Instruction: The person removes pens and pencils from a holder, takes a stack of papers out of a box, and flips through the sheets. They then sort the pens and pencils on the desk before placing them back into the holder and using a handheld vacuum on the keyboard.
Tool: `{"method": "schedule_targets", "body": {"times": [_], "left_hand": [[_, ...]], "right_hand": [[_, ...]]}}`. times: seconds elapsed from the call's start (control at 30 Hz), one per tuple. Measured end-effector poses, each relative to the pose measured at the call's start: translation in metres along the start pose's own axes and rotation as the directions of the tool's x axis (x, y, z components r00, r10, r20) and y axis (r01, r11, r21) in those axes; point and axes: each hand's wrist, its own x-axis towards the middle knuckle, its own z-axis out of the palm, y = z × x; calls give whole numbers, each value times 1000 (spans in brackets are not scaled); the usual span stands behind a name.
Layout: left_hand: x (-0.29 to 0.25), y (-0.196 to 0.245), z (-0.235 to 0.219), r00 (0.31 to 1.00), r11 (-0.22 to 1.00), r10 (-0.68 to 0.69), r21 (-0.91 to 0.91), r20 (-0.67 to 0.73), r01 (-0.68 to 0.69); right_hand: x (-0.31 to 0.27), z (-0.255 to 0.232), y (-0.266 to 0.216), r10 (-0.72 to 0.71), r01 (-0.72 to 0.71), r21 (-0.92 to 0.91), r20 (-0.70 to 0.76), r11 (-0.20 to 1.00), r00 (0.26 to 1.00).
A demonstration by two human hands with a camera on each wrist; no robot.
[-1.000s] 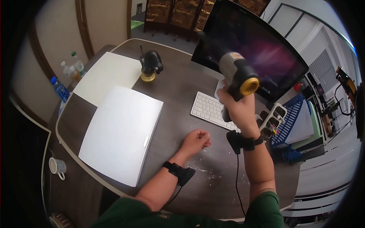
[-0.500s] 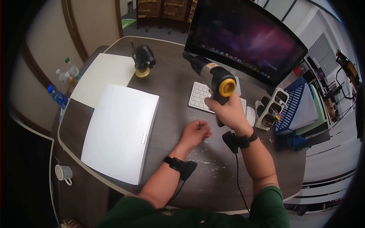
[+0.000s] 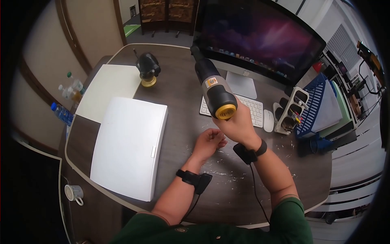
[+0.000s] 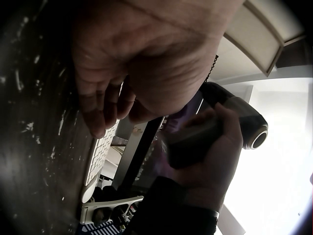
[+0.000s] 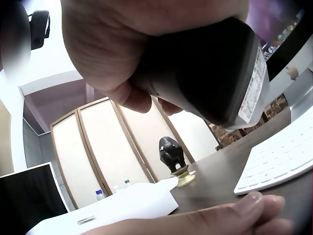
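Observation:
My right hand (image 3: 239,127) grips a handheld vacuum (image 3: 221,92) by its handle, held up over the desk in front of the monitor. The vacuum has a black and grey body, a narrow dark nozzle pointing away from me and a yellow ring at the rear. In the right wrist view the dark handle base (image 5: 205,73), with a white label, fills much of the upper middle. Below and left of the vacuum, my left hand (image 3: 207,144) rests by the desk surface, its fingers loosely curled around nothing. The left wrist view shows its palm (image 4: 156,54) and hanging fingers.
A white keyboard (image 3: 254,110) and mouse (image 3: 268,120) lie below the monitor (image 3: 260,36). Left are a white box-like case (image 3: 126,146) and a black animal figurine (image 3: 148,65). An organizer (image 3: 290,112) and blue rack (image 3: 310,105) stand right. Bottles (image 3: 62,113) line the left edge.
My right hand has brought the vacuum left and down, nearer my left hand, uncovering the screen and mouse. The left hand stays in nearly the same place and pose.

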Motion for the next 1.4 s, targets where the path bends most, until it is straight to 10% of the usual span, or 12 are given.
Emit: {"method": "schedule_targets", "body": {"times": [0.87,1.4], "left_hand": [[-3,2,2,998,999,-14,47,-59,16],[-6,4,4,998,997,-2,75,-63,6]], "right_hand": [[-96,-93,29,356,-389,-28,-350,921,867],[-124,-129,33,278,-371,-47,-576,927,769]]}}
